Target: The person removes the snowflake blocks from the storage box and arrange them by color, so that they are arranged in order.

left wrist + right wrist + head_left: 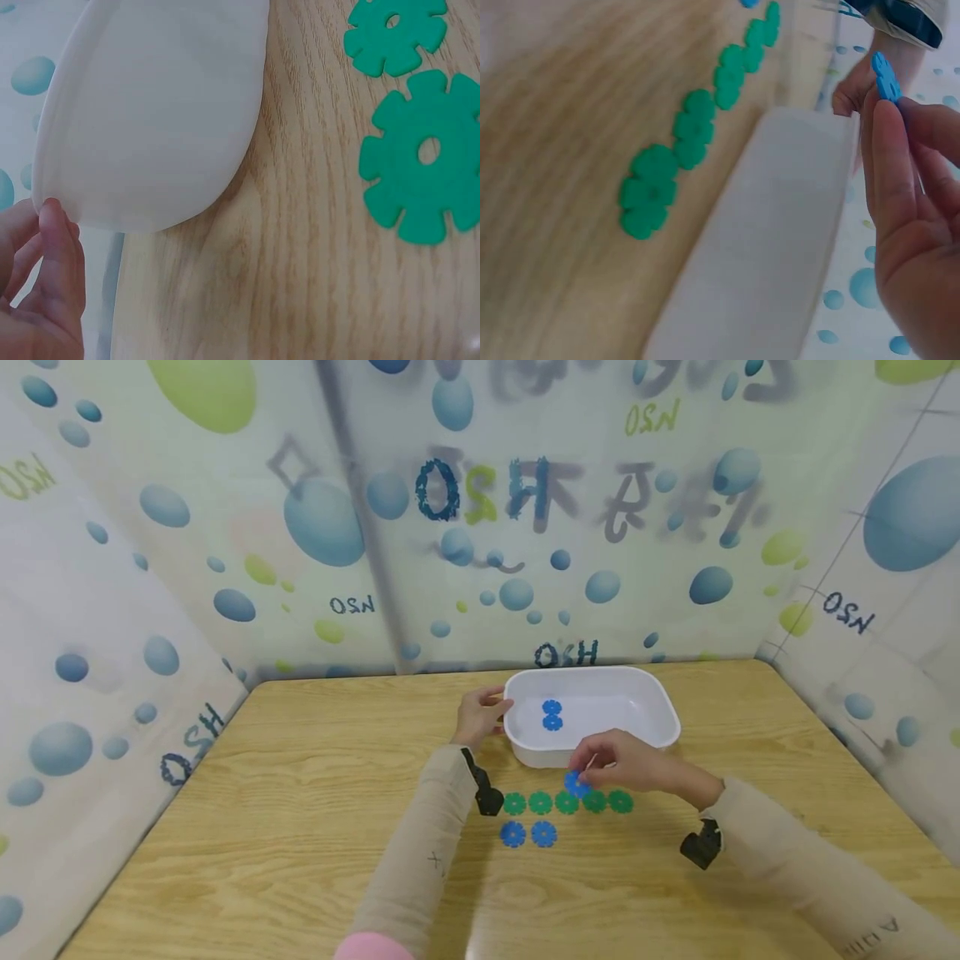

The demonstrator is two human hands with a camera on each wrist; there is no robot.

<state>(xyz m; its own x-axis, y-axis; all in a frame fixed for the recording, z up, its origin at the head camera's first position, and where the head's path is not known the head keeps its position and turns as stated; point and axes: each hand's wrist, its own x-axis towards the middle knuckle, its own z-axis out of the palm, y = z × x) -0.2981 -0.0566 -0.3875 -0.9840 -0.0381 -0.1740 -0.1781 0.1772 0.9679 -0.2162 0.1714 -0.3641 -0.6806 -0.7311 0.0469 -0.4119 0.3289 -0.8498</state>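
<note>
A white plastic tub [592, 752] stands toward the back of the table. My left hand [480, 717] pinches its left rim between thumb and fingers; the left wrist view shows this hand [45, 285] at the tub's edge. In front of the tub, my right hand [626, 764] pinches a blue notched disc [577, 784], seen edge-on as a thin blue disc [886, 77] in the right wrist view. It hangs above a row of several green notched discs [540, 802]. Nearer me lie two blue discs, a left one [513, 834] and a right one [544, 834]. Inside the tub are two more blue discs [552, 707].
The wood-grain table [300, 827] extends to both sides of the tub and toward me. Behind it and at the sides hang pale cloth walls [480, 568] printed with bubbles and letters. Each wrist carries a black camera, such as the right one [702, 845].
</note>
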